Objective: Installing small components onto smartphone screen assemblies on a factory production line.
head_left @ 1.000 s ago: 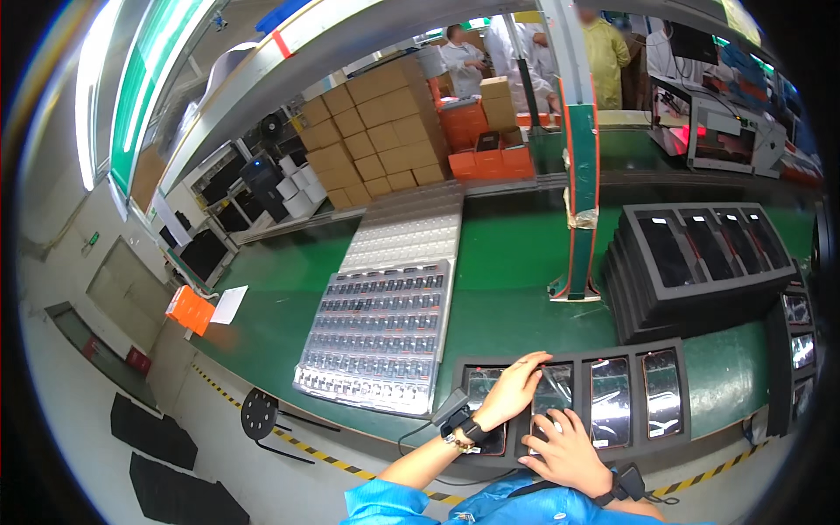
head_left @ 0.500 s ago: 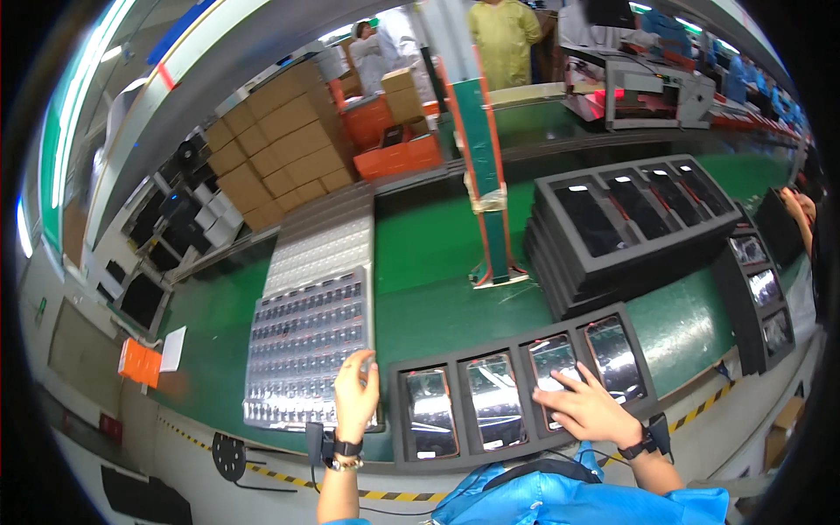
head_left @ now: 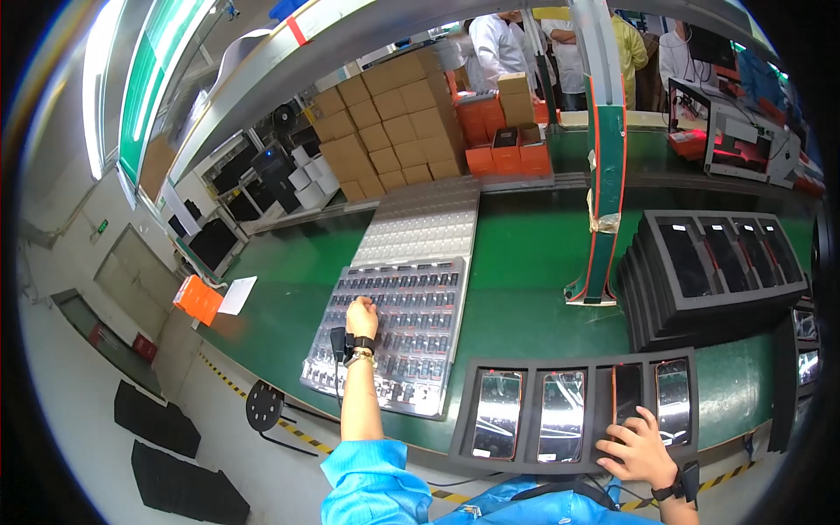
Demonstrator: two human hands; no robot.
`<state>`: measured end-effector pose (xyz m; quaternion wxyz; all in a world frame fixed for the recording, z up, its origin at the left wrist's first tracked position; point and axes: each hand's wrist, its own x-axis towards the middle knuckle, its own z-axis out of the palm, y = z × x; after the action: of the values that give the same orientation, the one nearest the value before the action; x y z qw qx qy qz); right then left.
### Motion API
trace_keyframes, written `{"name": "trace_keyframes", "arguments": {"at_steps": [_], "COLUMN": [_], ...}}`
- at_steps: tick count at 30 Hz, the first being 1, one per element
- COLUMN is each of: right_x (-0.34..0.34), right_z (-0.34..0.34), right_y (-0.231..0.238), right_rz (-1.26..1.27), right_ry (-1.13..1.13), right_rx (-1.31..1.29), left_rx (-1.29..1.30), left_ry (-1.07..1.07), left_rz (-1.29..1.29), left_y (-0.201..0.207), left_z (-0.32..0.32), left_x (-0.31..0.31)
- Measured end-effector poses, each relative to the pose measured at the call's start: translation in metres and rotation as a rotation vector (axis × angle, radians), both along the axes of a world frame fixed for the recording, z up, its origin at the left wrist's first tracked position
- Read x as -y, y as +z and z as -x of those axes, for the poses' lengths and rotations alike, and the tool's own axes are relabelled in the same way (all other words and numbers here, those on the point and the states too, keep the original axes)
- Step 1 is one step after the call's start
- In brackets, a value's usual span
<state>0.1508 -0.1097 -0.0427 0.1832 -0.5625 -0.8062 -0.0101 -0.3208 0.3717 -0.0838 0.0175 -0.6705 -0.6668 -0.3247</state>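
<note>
My left hand (head_left: 361,317) is over a clear plastic tray (head_left: 444,385) with rows of small dark parts, near its left side. Its fingers are curled together, and whatever they pinch is hidden. My right hand (head_left: 639,451) rests at the near end of the third slot of a black foam tray (head_left: 532,420), fingers spread against the phone (head_left: 626,391) there. That phone looks dark with an orange edge. Bright, reflective phones lie in the other slots: two to the left (head_left: 497,416) (head_left: 561,416) and one on the right (head_left: 673,398).
More foam trays (head_left: 700,302) holding phones are stacked at the right. A green post (head_left: 604,175) rises from the green bench (head_left: 516,306). Behind stand brown cartons (head_left: 394,131) and orange boxes (head_left: 503,157). An orange box (head_left: 198,299) and white paper (head_left: 237,295) lie at left.
My left hand has moved from the near right edge of the plastic tray to over its rows. My right hand stays at the third phone, which now looks darker. The view has turned left.
</note>
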Motion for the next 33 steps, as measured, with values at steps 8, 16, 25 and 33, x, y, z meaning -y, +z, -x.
{"name": "trace_keyframes", "arguments": {"at_steps": [8,16,25,33], "right_x": [0.011,0.011,0.016,0.014], "right_z": [0.006,0.009,0.001,0.000], "right_y": [-0.020,-0.012,-0.015,-0.018], "right_rz": [-0.201,-0.194,-0.280,-0.286], "right_ry": [-0.131,-0.163,-0.209,-0.198], "right_rx": [0.071,0.012,0.006,-0.056], "left_rx": [-0.053,-0.034,0.563,0.364], "left_ry": [0.119,0.078,-0.760,-1.376], "left_rz": [0.036,0.129,-0.040,0.191], "left_y": [-0.032,-0.013,0.088,0.106], "left_z": [0.003,-0.001,-0.192,-0.282], "left_x": [-0.055,-0.056,0.172,0.256]}}
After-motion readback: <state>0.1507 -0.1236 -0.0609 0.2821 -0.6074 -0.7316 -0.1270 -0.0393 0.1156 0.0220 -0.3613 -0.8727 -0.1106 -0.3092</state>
